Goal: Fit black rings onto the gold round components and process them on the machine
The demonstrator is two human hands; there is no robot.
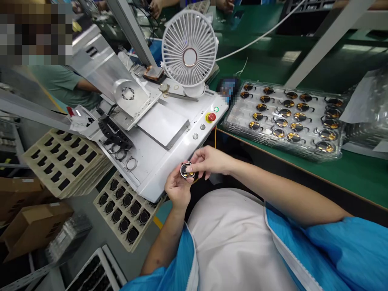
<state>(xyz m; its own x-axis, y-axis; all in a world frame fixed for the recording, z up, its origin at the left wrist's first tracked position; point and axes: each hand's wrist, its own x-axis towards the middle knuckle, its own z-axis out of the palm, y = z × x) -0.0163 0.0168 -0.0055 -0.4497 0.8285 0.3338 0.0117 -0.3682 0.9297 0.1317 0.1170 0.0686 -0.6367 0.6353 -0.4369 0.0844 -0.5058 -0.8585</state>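
In front of my body, my left hand [178, 186] grips a round watch-like part [187, 171] by its rim. The part has a silver ring, a dark face and some orange inside. My right hand [209, 162] comes from the right, its fingertips closed on the top of the same part and hiding some of it. Both hands are just off the front edge of a white machine [169, 161]. Below and left of them, a beige tray [123, 238] holds several round black parts in its pockets.
On the machine are a red stop button [211, 117], a metal fixture [127, 95], loose rings [131, 163] and a white fan [190, 56]. Clear trays [266, 139] with several black-and-orange parts lie right on the green bench [360, 178]. Stacked beige trays [65, 161] stand left; a co-worker's arm [86, 85] is behind.
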